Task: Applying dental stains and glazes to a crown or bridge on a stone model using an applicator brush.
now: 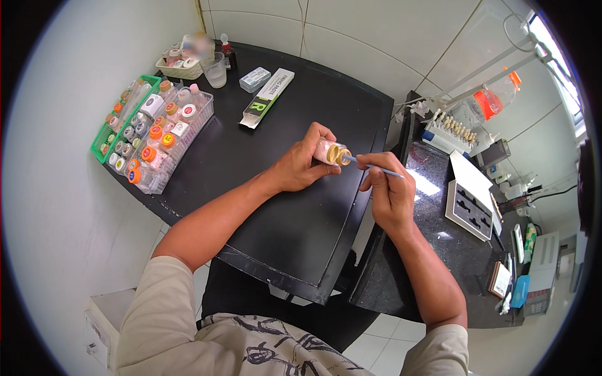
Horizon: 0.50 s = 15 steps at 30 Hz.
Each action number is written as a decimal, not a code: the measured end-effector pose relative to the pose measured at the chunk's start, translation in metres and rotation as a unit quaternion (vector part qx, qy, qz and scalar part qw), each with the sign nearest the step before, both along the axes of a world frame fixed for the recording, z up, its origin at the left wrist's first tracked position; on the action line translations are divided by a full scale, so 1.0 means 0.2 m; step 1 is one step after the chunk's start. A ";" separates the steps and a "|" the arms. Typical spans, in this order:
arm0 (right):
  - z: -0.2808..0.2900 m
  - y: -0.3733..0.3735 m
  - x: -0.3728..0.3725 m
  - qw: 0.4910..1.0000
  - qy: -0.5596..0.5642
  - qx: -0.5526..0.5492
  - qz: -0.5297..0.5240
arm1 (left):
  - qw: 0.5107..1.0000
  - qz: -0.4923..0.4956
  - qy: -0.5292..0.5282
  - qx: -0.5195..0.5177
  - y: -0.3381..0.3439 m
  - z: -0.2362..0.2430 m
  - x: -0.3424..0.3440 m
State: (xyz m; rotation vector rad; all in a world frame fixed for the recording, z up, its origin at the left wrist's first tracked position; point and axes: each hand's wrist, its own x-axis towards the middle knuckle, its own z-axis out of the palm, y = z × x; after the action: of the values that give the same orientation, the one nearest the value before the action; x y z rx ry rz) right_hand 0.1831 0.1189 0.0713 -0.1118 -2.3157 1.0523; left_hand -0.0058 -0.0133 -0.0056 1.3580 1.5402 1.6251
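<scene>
Small glass jar (325,150) with pale pink contents and a yellowish rim, held above the right half of a black counter (269,213), tilted so its mouth points toward the right hand (390,194). The left hand (300,161) reaches up from the lower left with the elbow bent; its fingers are clamped around the jar and hide part of it. The right forearm rises from the lower right, leaning inward, and the right fingers are pinched together on a slim blue stick (385,168). The stick's far end meets the jar's mouth; how deep it goes cannot be told.

Well apart from the hands, at the counter's left, a green basket (96,149) and a clear basket (188,145) stand side by side, packed with small jars. Beyond them are a cream basket (177,73), a clear cup (216,70) and a dark bottle (230,58). A small grey box (255,79) lies near a long white, black and green carton (266,99), past the left hand.

To the right, a speckled dark counter (423,269) holds a rack of tooth-shaped samples (453,131) and an open white case (470,212) with a black insert.
</scene>
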 end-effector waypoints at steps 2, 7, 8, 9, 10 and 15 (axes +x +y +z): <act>0.00 0.00 0.00 1.000 -0.022 0.005 -0.005 | 1.000 0.000 0.015 -0.003 0.00 0.00 0.00; -0.01 0.01 0.00 0.998 -0.047 -0.029 -0.026 | 0.999 -0.040 0.015 -0.010 0.00 0.01 -0.02; 0.00 0.01 0.00 0.998 -0.047 -0.029 -0.026 | 0.999 -0.040 0.015 -0.010 0.00 -0.01 -0.02; 0.00 0.01 0.00 0.999 -0.009 -0.016 -0.030 | 0.998 -0.020 0.049 0.013 0.01 -0.03 -0.02; 0.00 0.00 0.00 0.999 0.028 -0.004 -0.034 | 0.996 -0.001 0.084 0.037 0.01 -0.04 -0.02; -0.01 0.01 0.01 0.999 -0.009 -0.033 -0.037 | 0.999 -0.013 0.037 -0.015 -0.02 0.01 -0.01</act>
State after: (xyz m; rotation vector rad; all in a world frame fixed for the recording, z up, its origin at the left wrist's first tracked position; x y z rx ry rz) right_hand 0.1843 0.1211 0.0695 -0.2324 -2.2744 1.0942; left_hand -0.0075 -0.0164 -0.0036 1.4305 1.5769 1.5450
